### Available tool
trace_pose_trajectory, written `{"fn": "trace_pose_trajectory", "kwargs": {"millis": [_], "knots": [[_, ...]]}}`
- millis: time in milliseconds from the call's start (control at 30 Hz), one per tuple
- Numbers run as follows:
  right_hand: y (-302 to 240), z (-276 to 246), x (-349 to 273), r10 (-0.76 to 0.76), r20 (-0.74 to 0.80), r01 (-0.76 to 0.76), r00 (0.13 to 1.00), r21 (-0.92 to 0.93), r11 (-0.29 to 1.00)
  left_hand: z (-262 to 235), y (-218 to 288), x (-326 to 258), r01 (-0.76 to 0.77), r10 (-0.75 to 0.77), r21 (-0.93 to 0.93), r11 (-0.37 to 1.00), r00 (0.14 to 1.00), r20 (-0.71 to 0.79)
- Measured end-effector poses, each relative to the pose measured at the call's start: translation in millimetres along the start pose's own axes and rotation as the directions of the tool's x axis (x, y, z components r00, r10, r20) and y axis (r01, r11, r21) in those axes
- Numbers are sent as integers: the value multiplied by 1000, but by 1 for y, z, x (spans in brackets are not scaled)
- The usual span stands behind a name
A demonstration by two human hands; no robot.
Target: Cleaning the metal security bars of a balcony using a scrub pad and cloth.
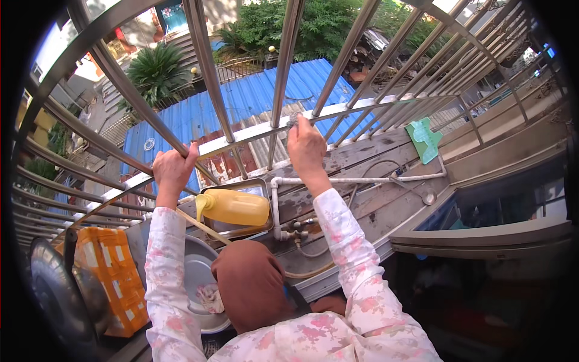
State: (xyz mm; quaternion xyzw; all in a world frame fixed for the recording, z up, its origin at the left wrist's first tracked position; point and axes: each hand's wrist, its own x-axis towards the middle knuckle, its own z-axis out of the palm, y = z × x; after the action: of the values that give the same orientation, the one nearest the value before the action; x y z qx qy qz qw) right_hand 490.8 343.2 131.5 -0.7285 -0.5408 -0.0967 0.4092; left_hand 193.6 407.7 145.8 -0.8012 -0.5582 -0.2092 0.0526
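My left hand (174, 170) is closed around a metal bar of the window cage, beside the flat horizontal rail (253, 133). Further right, my right hand (306, 148) pinches a small grey scouring pad, which looks like steel wool (294, 120), and presses it to the rail near the foot of an upright bar. Between and below my hands, a yellow plastic jug (235, 206) lies on its side over a rectangular metal tray (265, 188). Both forearms, in pink floral sleeves, reach upward. The fingertips of my right hand are partly hidden.
White pipe (362, 180) and brass taps (297, 232) run along the wooden ledge. A green plastic piece (424, 140) stands at the right. Lower left are a grey basin (196, 265) with a cloth, an orange-taped box (111, 277) and metal pans (57, 289). Beyond the bars lies a blue roof (241, 96).
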Motion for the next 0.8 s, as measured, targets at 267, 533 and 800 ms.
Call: {"fn": "trace_pose_trajectory", "kwargs": {"millis": [267,533,800], "knots": [[29,-12,24,-87,154,120,984,-219,968,1,3,4,17,-16,-18,1000,998,59],[102,-59,16,-243,-210,246,947,-13,969,-5,-1,3,6,-8,39,999,999,54],[94,-2,36,76,-64,-77,995,-6,997,6,-2,1,-9,8,15,1000,997,74]]}}
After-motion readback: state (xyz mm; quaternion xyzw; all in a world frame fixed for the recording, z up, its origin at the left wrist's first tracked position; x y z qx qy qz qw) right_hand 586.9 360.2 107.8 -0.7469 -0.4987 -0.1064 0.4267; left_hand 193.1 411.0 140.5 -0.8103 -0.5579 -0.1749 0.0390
